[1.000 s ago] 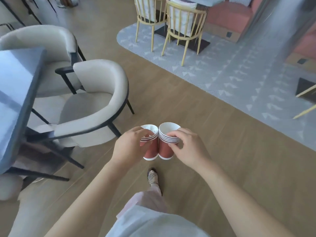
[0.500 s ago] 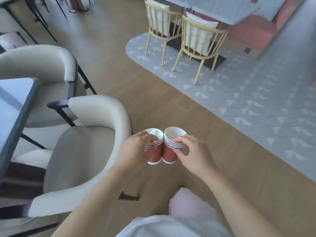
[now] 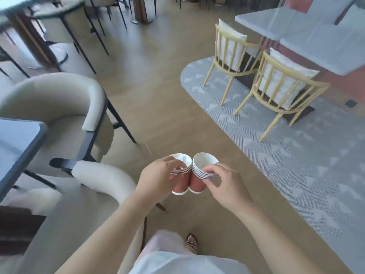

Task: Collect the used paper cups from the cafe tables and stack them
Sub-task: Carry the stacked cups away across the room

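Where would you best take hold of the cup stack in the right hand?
Grip the cup stack round its bare red lower wall, from below: the right hand pinches the striped rim, the other stack touches its left side, and it tapers downward.

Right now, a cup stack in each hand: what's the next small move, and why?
Probably raise the left stack and nest it into the right stack. The left hand and right hand each hold one, side by side, touching, mouths up, not yet joined; the left shows fewer rims.
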`<state>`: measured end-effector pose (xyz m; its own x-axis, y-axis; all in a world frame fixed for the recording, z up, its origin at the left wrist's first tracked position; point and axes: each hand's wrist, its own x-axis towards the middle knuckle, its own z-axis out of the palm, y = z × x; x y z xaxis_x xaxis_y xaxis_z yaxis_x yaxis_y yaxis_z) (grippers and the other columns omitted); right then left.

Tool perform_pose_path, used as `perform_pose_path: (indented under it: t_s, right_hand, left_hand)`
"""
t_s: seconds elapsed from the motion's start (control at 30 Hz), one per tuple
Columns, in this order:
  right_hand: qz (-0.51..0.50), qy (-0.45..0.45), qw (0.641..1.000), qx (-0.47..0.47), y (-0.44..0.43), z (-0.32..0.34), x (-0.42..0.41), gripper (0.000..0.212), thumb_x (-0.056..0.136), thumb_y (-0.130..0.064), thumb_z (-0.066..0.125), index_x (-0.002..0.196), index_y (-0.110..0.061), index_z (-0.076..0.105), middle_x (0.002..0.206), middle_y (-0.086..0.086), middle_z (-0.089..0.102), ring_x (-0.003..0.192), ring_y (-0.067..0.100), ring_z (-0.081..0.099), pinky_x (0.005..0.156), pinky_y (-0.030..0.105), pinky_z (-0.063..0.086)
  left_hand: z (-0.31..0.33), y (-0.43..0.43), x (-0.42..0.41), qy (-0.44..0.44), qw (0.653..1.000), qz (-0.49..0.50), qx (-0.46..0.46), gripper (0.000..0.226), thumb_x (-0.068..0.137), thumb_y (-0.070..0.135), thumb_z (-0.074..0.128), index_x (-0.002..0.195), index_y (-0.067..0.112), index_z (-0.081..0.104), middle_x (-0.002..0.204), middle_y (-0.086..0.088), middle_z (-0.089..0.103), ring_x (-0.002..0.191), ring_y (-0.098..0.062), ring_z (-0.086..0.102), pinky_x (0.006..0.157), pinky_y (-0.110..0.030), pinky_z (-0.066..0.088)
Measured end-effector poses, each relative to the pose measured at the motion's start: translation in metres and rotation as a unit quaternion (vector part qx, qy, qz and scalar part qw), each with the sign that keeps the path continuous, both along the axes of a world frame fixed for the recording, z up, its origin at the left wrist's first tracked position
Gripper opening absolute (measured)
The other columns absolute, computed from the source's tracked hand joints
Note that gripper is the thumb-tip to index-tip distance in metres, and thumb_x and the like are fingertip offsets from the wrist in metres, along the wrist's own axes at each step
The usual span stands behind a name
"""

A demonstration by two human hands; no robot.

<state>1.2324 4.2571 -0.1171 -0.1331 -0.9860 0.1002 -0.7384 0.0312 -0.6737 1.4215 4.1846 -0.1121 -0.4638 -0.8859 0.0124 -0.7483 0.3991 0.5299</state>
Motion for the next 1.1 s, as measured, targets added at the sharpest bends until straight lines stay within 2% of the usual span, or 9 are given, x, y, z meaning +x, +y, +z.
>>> perform_pose_path:
  t_s: [0.13, 0.27, 0.33, 0.53, 0.7, 0.97, 1.1]
  right_hand:
    - [0.046, -0.001, 0.999, -0.004, -0.097, -0.001, -0.021, 0.02, 0.075, -0.011, 0.07, 0.091, -0.022, 0.065, 0.09, -0.009, 0.066, 0.089, 0.015, 0.059, 0.078, 0.032, 0.05]
    - [0.071, 0.003, 0.997, -0.007, -0.197, -0.008, -0.041, 0.021, 0.074, -0.01, 0.07, 0.087, -0.025, 0.063, 0.087, -0.012, 0.064, 0.087, 0.014, 0.059, 0.074, 0.034, 0.051]
    - [0.078, 0.006, 0.997, -0.01, -0.252, -0.014, -0.05, 0.022, 0.072, -0.009, 0.07, 0.086, -0.025, 0.063, 0.086, -0.013, 0.064, 0.087, 0.014, 0.059, 0.074, 0.034, 0.051]
    - [0.085, 0.034, 0.996, -0.006, -0.421, -0.011, -0.083, 0.024, 0.072, -0.01, 0.07, 0.089, -0.026, 0.063, 0.089, -0.012, 0.065, 0.09, 0.013, 0.059, 0.077, 0.031, 0.05]
    - [0.061, 0.042, 0.997, -0.035, -0.55, 0.009, -0.116, 0.024, 0.072, -0.01, 0.072, 0.089, -0.025, 0.064, 0.087, -0.011, 0.065, 0.086, 0.011, 0.058, 0.076, 0.017, 0.041]
    - [0.031, 0.005, 0.999, -0.03, -0.734, -0.005, -0.145, 0.023, 0.071, -0.008, 0.073, 0.089, -0.022, 0.066, 0.087, -0.011, 0.066, 0.085, 0.01, 0.059, 0.078, 0.018, 0.043]
    - [0.037, 0.0, 0.999, -0.032, -0.853, -0.015, -0.168, 0.024, 0.071, -0.008, 0.073, 0.089, -0.023, 0.066, 0.086, -0.012, 0.064, 0.085, 0.01, 0.059, 0.077, 0.02, 0.045]
  left_hand:
    - [0.006, -0.078, -0.018, -0.002, 0.999, 0.046, -0.006, 0.025, 0.077, 0.021, 0.064, 0.098, 0.034, 0.067, 0.099, 0.015, 0.064, 0.07, -0.008, 0.052, 0.059, -0.024, 0.041]
    - [0.002, -0.166, -0.037, -0.001, 0.997, 0.082, -0.002, 0.024, 0.079, 0.022, 0.062, 0.099, 0.033, 0.068, 0.101, 0.014, 0.065, 0.085, -0.013, 0.06, 0.063, -0.026, 0.046]
    - [-0.006, -0.218, -0.046, -0.004, 0.996, 0.089, 0.008, 0.024, 0.08, 0.023, 0.06, 0.101, 0.033, 0.067, 0.102, 0.014, 0.064, 0.085, -0.013, 0.06, 0.063, -0.026, 0.045]
    - [-0.007, -0.389, -0.077, 0.009, 0.996, 0.082, 0.022, 0.023, 0.082, 0.022, 0.059, 0.101, 0.031, 0.068, 0.101, 0.013, 0.065, 0.088, -0.016, 0.061, 0.067, -0.031, 0.049]
    - [0.012, -0.521, -0.104, 0.034, 0.998, 0.059, 0.008, 0.025, 0.078, 0.019, 0.063, 0.099, 0.033, 0.068, 0.1, 0.015, 0.065, 0.084, -0.013, 0.062, 0.063, -0.026, 0.047]
    - [0.012, -0.72, -0.138, 0.001, 1.0, 0.018, 0.007, 0.024, 0.08, 0.022, 0.062, 0.099, 0.036, 0.066, 0.101, 0.014, 0.064, 0.086, -0.012, 0.06, 0.064, -0.025, 0.045]
    - [0.005, -0.833, -0.161, 0.002, 0.999, 0.035, 0.002, 0.025, 0.079, 0.022, 0.063, 0.099, 0.036, 0.067, 0.101, 0.015, 0.065, 0.086, -0.011, 0.06, 0.063, -0.023, 0.043]
